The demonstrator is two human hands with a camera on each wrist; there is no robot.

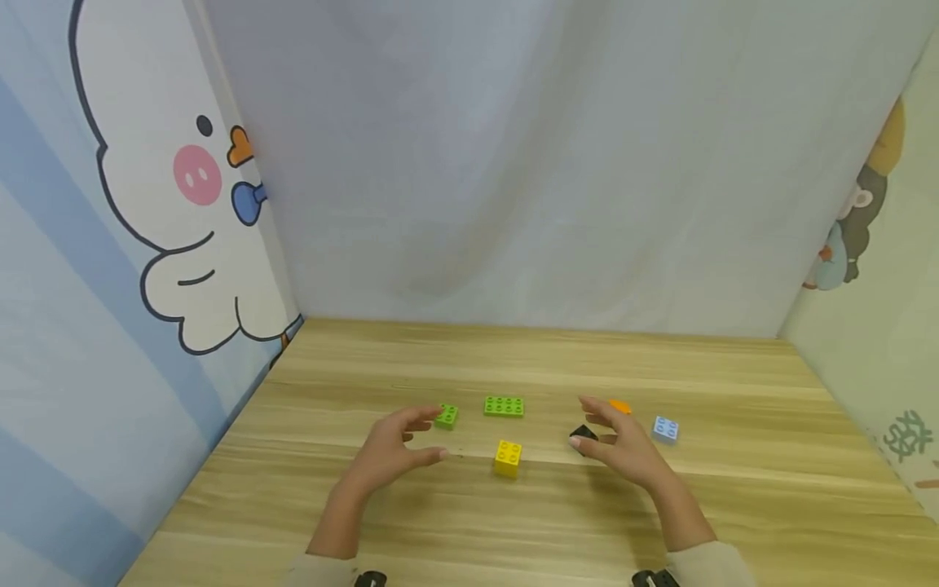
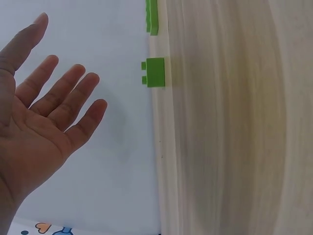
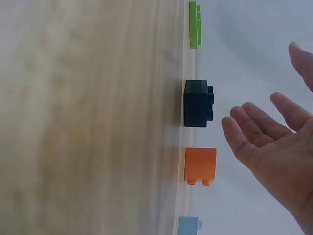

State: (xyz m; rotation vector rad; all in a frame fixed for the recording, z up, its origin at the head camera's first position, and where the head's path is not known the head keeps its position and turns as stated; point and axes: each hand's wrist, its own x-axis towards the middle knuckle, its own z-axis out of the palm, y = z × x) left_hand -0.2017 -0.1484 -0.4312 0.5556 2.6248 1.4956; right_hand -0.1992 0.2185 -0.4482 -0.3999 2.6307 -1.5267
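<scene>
My left hand (image 1: 394, 451) hovers above the table, fingers parted and holding nothing. Its fingertips overlap a small green brick (image 1: 447, 417) in the head view; the left wrist view has that square green brick (image 2: 155, 72) apart from the hand. Also bare of any object, my right hand (image 1: 623, 447) floats on the other side, its thumb over part of a black brick (image 1: 584, 439). An orange brick (image 3: 200, 164) lies beyond its fingers, partly hidden in the head view. Between both hands stands a yellow brick (image 1: 508, 459), studs up.
A longer flat green brick (image 1: 504, 407) lies behind the yellow one. To the right of my right hand sits a light blue brick (image 1: 665, 430). The wooden table (image 1: 469, 538) meets a pale cloth wall (image 1: 499, 163) at its back edge, with printed cloth at both sides.
</scene>
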